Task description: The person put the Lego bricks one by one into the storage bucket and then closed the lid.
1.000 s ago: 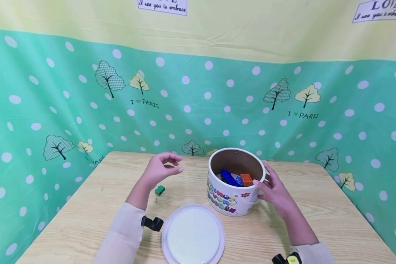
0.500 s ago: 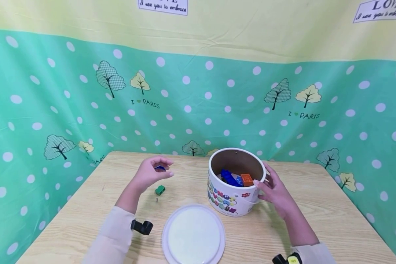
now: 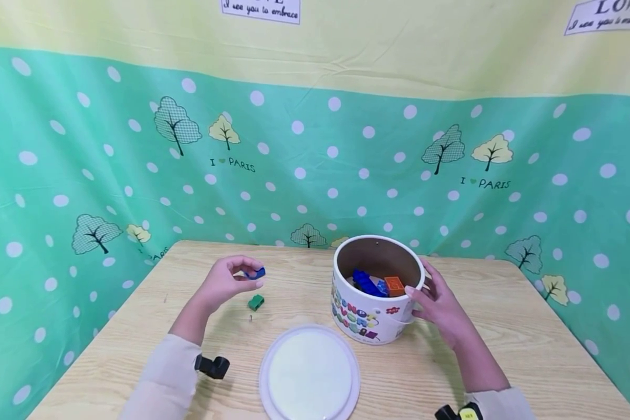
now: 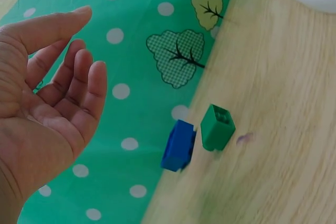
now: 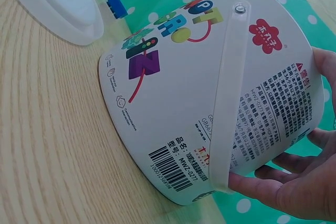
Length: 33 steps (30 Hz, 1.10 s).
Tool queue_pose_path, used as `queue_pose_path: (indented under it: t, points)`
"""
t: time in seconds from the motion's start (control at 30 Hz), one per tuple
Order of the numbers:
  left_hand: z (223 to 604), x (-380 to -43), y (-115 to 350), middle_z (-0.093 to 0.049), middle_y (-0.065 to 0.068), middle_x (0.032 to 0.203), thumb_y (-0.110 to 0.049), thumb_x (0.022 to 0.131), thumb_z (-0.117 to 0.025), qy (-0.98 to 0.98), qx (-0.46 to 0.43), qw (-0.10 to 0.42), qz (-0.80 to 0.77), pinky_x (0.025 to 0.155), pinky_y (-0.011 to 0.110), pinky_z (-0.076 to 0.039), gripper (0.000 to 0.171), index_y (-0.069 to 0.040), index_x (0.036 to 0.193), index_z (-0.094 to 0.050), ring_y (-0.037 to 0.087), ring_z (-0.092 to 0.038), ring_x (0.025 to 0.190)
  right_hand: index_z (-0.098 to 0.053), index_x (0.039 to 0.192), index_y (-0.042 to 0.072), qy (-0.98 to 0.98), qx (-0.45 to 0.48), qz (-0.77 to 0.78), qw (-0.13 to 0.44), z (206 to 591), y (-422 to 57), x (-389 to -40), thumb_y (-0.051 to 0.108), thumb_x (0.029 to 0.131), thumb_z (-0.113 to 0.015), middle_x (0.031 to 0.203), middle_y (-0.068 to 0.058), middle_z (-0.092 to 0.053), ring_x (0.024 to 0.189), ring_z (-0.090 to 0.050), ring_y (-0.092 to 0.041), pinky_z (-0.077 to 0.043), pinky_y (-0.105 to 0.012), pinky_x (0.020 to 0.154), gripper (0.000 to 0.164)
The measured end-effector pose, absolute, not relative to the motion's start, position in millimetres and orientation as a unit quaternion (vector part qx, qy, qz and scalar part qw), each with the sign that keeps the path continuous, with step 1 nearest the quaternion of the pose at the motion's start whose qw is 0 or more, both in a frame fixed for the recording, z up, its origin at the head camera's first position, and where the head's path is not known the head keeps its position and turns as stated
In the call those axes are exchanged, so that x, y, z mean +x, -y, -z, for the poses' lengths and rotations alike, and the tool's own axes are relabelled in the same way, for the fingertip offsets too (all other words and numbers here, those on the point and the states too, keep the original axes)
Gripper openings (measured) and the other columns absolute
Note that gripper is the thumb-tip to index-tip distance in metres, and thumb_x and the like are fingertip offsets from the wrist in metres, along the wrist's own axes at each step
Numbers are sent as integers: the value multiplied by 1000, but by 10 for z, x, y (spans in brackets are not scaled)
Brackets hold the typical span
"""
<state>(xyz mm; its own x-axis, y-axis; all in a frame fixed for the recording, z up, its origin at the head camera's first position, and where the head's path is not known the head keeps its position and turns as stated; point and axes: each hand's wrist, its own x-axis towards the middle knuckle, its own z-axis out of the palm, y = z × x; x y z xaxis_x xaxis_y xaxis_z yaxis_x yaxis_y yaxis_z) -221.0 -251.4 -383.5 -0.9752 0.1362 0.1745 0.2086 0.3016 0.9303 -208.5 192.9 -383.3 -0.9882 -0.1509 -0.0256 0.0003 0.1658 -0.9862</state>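
Observation:
My left hand (image 3: pixel 221 284) hovers over the table with fingers bent loosely and thumb apart, holding nothing. A blue toy brick (image 3: pixel 259 272) shows behind its fingertips, on the tabletop. Close by lies a green toy brick (image 3: pixel 256 302). In the left wrist view, both the blue brick (image 4: pixel 178 145) and the green brick (image 4: pixel 217 128) are apart from the hand (image 4: pixel 58 85). A white printed bucket (image 3: pixel 364 318) stands open, with blue pieces (image 3: pixel 366 283) and an orange block (image 3: pixel 394 286) inside. My right hand (image 3: pixel 445 309) holds its right side, thumb at the rim.
A round white lid (image 3: pixel 310 373) lies flat in front of the bucket. The bucket's pale strap handle (image 5: pixel 230 98) hangs against its side. Behind the wooden table (image 3: pixel 504 326) hangs a green and yellow curtain (image 3: pixel 315 146).
My left hand has moved left and slightly down from beside the bucket, and the blue brick behind it has come into view. The right hand stays on the bucket.

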Motion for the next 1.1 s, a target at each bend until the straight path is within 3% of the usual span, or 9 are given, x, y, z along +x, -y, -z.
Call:
queue_pose_path:
  t: [0.13,0.27,0.5,0.77,1.1]
  points:
    - [3886,-2206,2568,-64,13,103,-3,79,-79,814,-101,18,571,83,27,-54,31,0,108,-68,35,-57,100,-5,157,33,-762,-50,642,61,3827,-1931,-2086,31,94,-66,160,-21,-13,141,-22,-45,-46,-60,93,88]
    - [3934,-2211,2626,-63,12,105,-2,80,-78,823,-99,-8,560,79,28,-55,34,0,112,-67,40,-54,106,-5,158,30,-766,-51,638,59,3815,-1927,-2100,34,94,-66,159,-21,-14,141,-23,-46,-46,-59,93,89]
    - [4043,-2279,2718,-56,27,120,-1,79,-79,829,-125,-60,542,85,34,-55,47,4,122,-62,46,-49,114,-5,158,30,-764,-58,640,58,3815,-1933,-2118,32,94,-66,159,-21,-14,141,-23,-46,-46,-61,92,88]
    - [4153,-2362,2755,-57,15,127,0,74,-81,854,-124,-92,497,90,40,-53,51,0,122,-64,36,-52,117,-7,157,30,-765,-60,639,55,3837,-1945,-2124,33,94,-66,159,-21,-15,140,-25,-46,-46,-61,92,87]
    - [4274,-2434,2757,-59,18,125,4,68,-84,869,-162,-107,456,96,45,-49,56,2,120,-64,36,-55,114,-8,157,30,-766,-58,638,54,3861,-1950,-2124,33,93,-67,159,-21,-15,139,-26,-47,-46,-61,91,87]
